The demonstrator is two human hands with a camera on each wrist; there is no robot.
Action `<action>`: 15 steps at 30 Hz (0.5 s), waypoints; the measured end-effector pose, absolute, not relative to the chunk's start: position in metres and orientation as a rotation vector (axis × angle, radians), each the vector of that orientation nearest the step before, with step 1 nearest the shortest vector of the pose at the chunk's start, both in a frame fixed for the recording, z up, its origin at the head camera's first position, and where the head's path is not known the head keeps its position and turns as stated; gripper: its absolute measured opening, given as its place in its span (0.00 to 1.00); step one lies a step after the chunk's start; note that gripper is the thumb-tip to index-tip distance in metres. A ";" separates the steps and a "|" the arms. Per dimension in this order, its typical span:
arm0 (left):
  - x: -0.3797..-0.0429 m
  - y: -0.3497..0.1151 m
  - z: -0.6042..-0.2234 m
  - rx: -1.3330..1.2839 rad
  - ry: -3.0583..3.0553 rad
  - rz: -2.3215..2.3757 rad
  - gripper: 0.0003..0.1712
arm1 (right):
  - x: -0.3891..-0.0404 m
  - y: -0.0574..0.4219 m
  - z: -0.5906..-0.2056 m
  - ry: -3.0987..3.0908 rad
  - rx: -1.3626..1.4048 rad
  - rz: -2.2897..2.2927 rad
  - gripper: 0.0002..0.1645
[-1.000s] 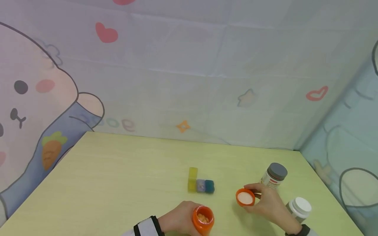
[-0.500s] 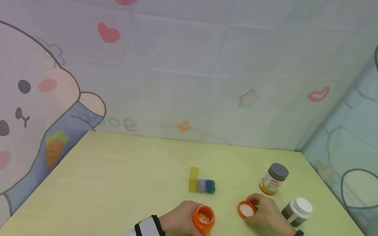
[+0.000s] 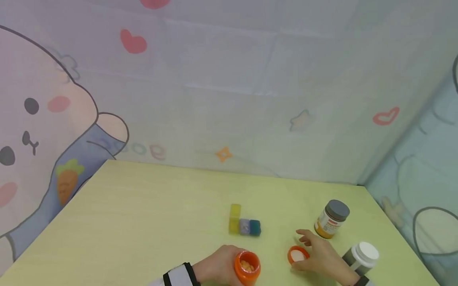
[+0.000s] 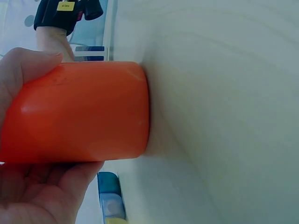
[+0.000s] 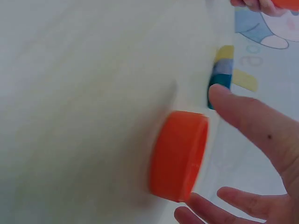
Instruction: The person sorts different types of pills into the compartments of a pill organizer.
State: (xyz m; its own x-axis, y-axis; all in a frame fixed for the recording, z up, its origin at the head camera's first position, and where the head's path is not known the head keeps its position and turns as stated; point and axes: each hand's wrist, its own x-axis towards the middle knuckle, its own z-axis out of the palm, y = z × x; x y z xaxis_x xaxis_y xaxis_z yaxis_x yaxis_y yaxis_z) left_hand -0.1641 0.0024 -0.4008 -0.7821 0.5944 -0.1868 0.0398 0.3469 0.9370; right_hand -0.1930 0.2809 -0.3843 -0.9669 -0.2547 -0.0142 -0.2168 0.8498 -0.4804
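My left hand point(image 3: 222, 264) grips an orange bottle point(image 4: 84, 112) around its side. The bottle stands upright and uncapped, with yellowish pills point(image 3: 247, 265) visible inside. Its base is at the tabletop in the left wrist view. Over to the right, the orange cap point(image 5: 180, 156) lies on the table, its pale liner facing up. My right hand point(image 3: 322, 256) hovers around that cap with thumb and fingers spread apart. In the right wrist view the fingertips come close to the cap's rim; whether one touches is hard to tell.
A small pill box point(image 3: 245, 227) with yellow, lilac and teal compartments lies beyond the bottle, its yellow lid raised. A grey-capped jar point(image 3: 330, 219) stands behind my right hand. Beside the right wrist is a white-capped bottle point(image 3: 362, 256). A printed cloth point(image 3: 250, 99) hangs behind the table.
My right hand lowered the orange cap onto the table, then let go and spread its fingers. The left hand still holds the orange bottle in nearly the same place.
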 end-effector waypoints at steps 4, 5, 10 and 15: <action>-0.164 0.003 -0.402 0.587 2.148 1.431 0.20 | -0.196 0.277 -0.373 2.968 -0.443 -0.802 0.48; -0.164 0.003 -0.402 0.598 2.153 1.429 0.20 | -0.198 0.275 -0.370 2.970 -0.462 -0.814 0.48; -0.163 0.005 -0.401 0.520 2.126 1.447 0.19 | -0.209 0.256 -0.354 2.969 -0.479 -0.835 0.47; -0.162 0.005 -0.401 0.486 2.109 1.447 0.18 | -0.223 0.233 -0.346 2.950 -0.493 -0.848 0.45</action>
